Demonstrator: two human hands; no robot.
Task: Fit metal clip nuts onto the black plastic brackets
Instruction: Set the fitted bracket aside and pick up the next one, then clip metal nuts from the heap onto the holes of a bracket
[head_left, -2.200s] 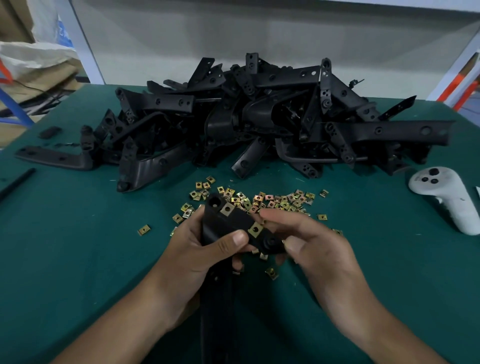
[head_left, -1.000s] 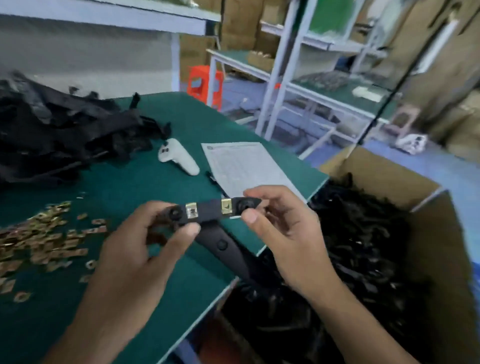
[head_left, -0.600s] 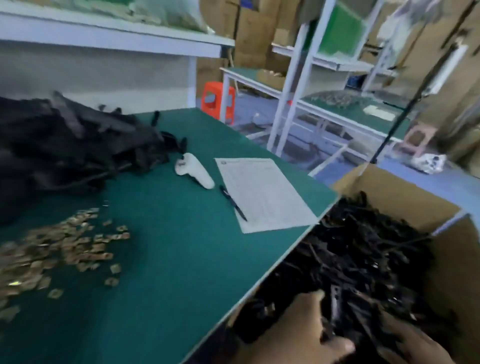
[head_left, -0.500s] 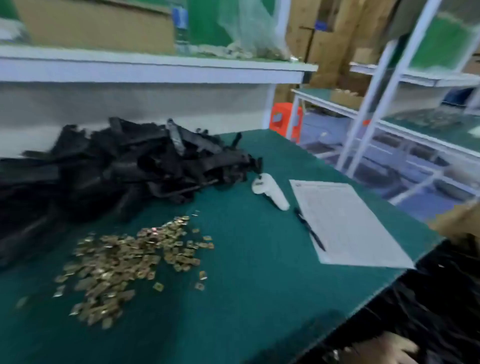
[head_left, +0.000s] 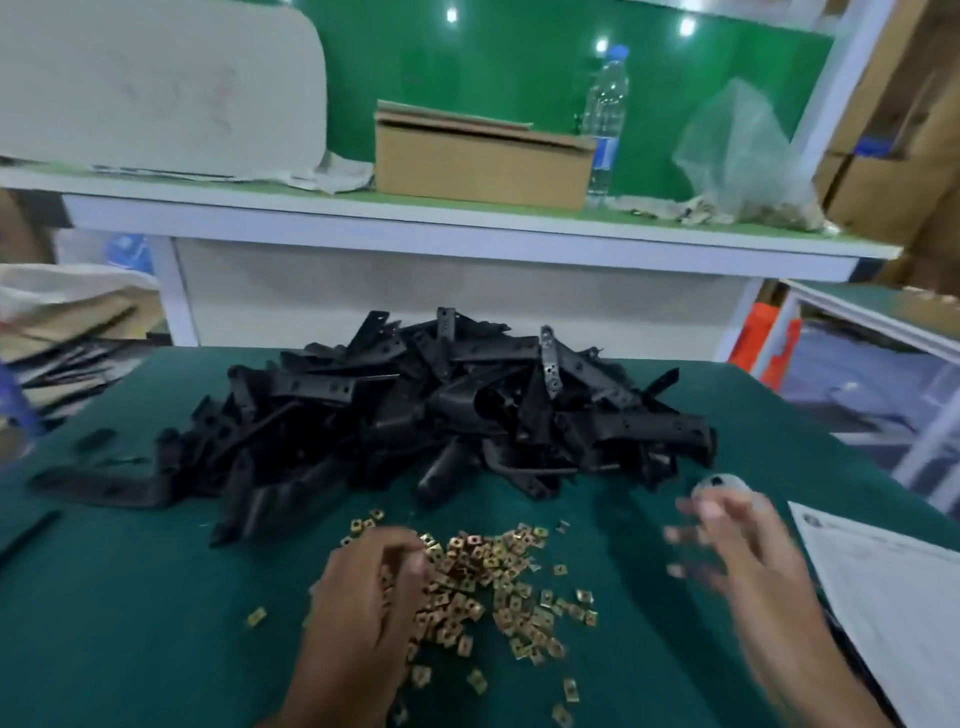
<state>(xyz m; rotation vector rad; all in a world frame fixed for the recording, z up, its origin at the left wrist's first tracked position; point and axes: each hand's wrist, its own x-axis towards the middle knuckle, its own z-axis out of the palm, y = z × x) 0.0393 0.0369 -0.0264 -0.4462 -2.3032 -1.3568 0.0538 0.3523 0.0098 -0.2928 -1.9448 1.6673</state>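
Note:
A heap of black plastic brackets (head_left: 441, 415) lies across the far half of the green table (head_left: 130, 623). In front of it is a scatter of small brass-coloured metal clip nuts (head_left: 483, 582). My left hand (head_left: 363, 603) reaches down onto the left side of the nuts with its fingers curled; blur hides whether it pinches one. My right hand (head_left: 743, 561) hovers blurred over the table to the right of the nuts, fingers spread and holding nothing. Neither hand holds a bracket.
A white controller (head_left: 719, 483) lies just beyond my right fingertips. A printed sheet (head_left: 893, 597) lies at the table's right edge. Behind the table a white shelf (head_left: 467, 234) carries a cardboard box (head_left: 478, 161), a water bottle (head_left: 605, 114) and a plastic bag (head_left: 743, 156).
The bracket with two nuts fitted went from both hands into the cardboard box on the right. The view swung back to the table, where both hands came back without it.

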